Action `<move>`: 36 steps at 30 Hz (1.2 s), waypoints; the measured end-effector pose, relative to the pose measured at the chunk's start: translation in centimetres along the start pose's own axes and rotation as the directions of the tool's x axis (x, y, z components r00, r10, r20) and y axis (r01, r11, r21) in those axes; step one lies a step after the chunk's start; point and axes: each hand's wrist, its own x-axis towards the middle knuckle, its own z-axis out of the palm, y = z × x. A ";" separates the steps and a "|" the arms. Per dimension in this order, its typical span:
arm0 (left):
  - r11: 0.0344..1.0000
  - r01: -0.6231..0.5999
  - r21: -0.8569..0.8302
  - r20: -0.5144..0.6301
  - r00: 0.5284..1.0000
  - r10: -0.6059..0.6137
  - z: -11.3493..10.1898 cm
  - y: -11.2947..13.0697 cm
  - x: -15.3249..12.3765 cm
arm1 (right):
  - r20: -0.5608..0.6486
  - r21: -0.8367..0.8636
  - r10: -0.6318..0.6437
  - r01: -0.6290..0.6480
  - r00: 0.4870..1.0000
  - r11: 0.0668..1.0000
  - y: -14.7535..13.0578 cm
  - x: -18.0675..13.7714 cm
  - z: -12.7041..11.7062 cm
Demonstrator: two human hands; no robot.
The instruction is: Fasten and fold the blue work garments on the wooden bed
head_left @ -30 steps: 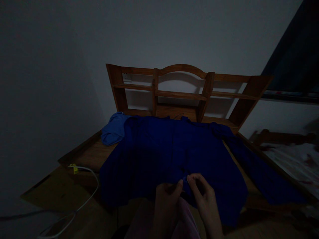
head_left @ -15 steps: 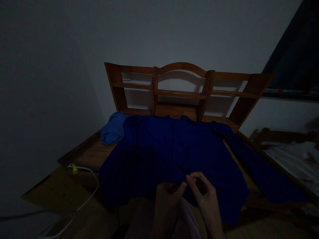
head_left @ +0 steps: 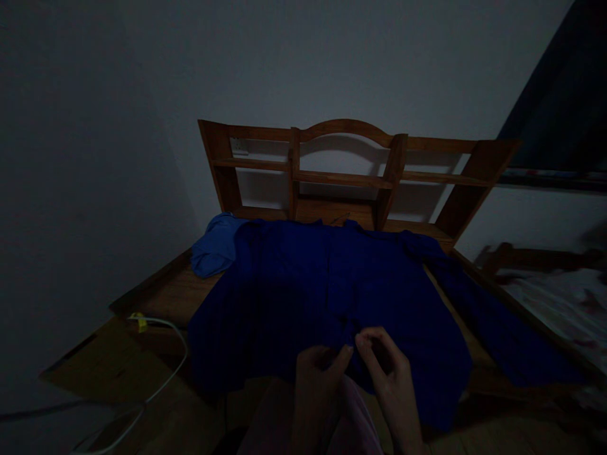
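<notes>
A dark blue shirt [head_left: 327,291] lies spread flat on a wooden desk [head_left: 175,294], its right sleeve trailing off to the right. My left hand [head_left: 318,373] and my right hand [head_left: 386,370] meet at the shirt's front placket near the lower hem. Both pinch the fabric there with thumb and forefinger, tips almost touching. What sits between the fingertips is too dark and small to make out beyond the cloth.
A wooden shelf unit [head_left: 346,177] stands at the desk's back against the wall. A lighter blue bundle of cloth [head_left: 215,243] lies at the back left. A white cable [head_left: 161,373] with a yellow tag [head_left: 139,321] runs along the left. A bed [head_left: 554,303] is at right.
My hands stay at the same spot on the placket. The fingertips have shifted slightly, and the view has tipped up a little.
</notes>
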 end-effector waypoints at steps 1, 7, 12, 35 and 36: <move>1.000 0.003 -0.002 -0.014 1.000 -0.003 0.0 -0.1 0.0 | -0.003 -0.003 -0.001 0.001 1.000 1.000 -0.1 0.0 0.0; 1.000 0.019 -0.019 -0.108 0.994 -0.021 0.2 0.4 -0.4 | 0.024 -0.055 -0.048 0.049 0.999 0.997 -0.5 -0.1 0.0; 0.999 -0.001 -0.035 -0.145 0.989 -0.004 0.3 0.2 -0.4 | 0.008 -0.121 -0.129 0.129 0.992 0.984 -0.7 -0.2 -0.1; 0.998 -0.057 -0.018 0.028 0.998 0.057 -0.3 -0.3 0.2 | 0.036 -0.383 -0.316 0.305 0.948 0.872 -0.6 -0.4 0.2; 0.998 -0.059 -0.001 0.008 0.998 0.059 -0.3 -0.3 0.2 | 0.033 -0.387 -0.324 0.311 0.946 0.868 -0.6 -0.4 0.2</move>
